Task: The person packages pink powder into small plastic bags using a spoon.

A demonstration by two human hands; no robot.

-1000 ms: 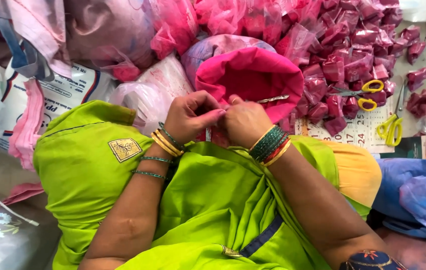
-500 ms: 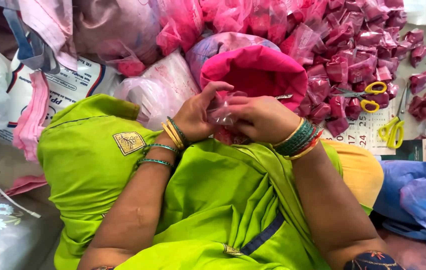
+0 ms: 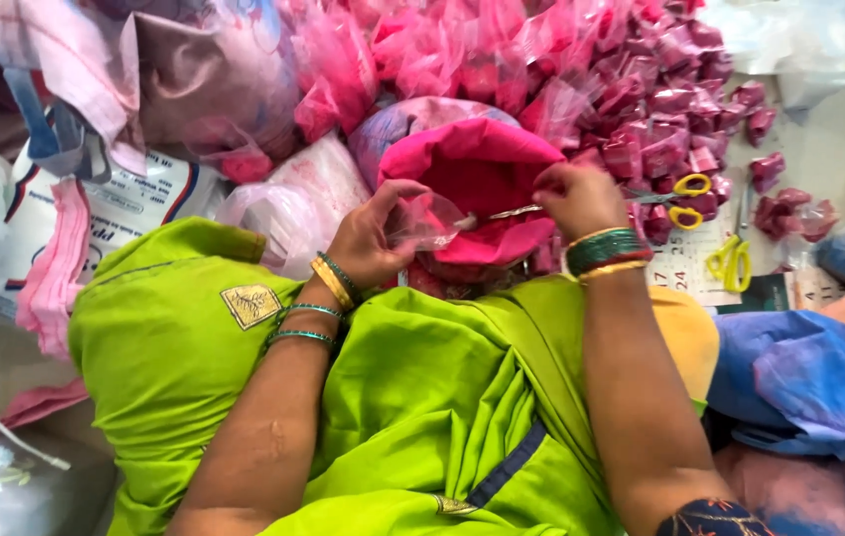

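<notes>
Up close, the fingers of the left hand are curled around a small clear plastic pouch, pinching it by its near side with the thumb on top. The right hand is closed on the handle end of a thin metal spoon, whose tip reaches into the mouth of the pouch. Both hands hang just over a wide bag of bright pink powder, its rim rolled down and its open mouth facing the person.

Bangles ring both wrists: gold and green ones on the left, a thick green, red and gold stack on the right. The forearms rest across a lap draped in lime green cloth.

Beyond the powder bag lies a heap of filled pink packets, spreading toward the far right corner of the work floor. Just right of the right hand sit yellow-handled scissors, with a second yellow pair near them on printed paper. To the left, a large white printed sack leans beside pale pink folded cloth. Blue cloth bunches at the right edge.
</notes>
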